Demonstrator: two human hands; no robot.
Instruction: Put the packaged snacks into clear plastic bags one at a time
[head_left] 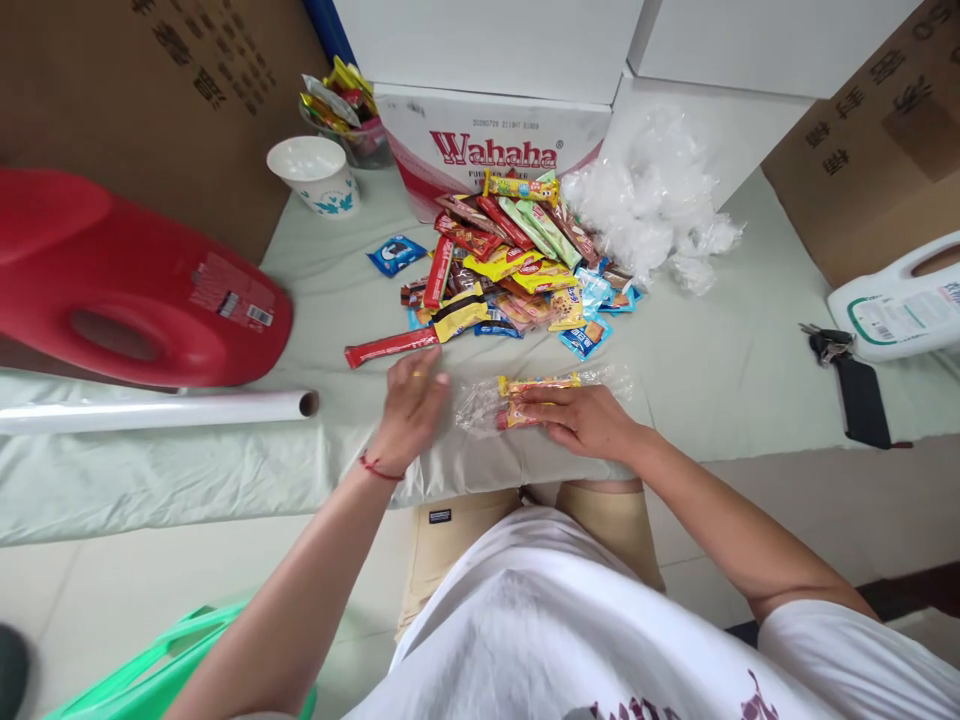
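My left hand (414, 405) rests low over the table with its fingers stretched out. Its fingertips are close to the end of a red stick-shaped snack packet (390, 348); I cannot tell whether they touch. To the right, my right hand (592, 420) has its fingers closed over a red and yellow snack packet (519, 413), partly hiding it. A yellow snack bar (538, 383) lies just beyond those fingers. Both snacks lie on or in crumpled clear plastic film (474, 405). Behind my hands is a pile of wrapped snacks (517, 265) in many colours.
A roll of film (157, 410) and a red jug (142, 290) lie left. A paper cup (315, 175) and snack bowl (375, 145) stand behind. Crumpled clear plastic (652, 200) sits by a Wahaha box (495, 130). Keys (829, 345), a black case (862, 400) and a white jug (900, 305) are right.
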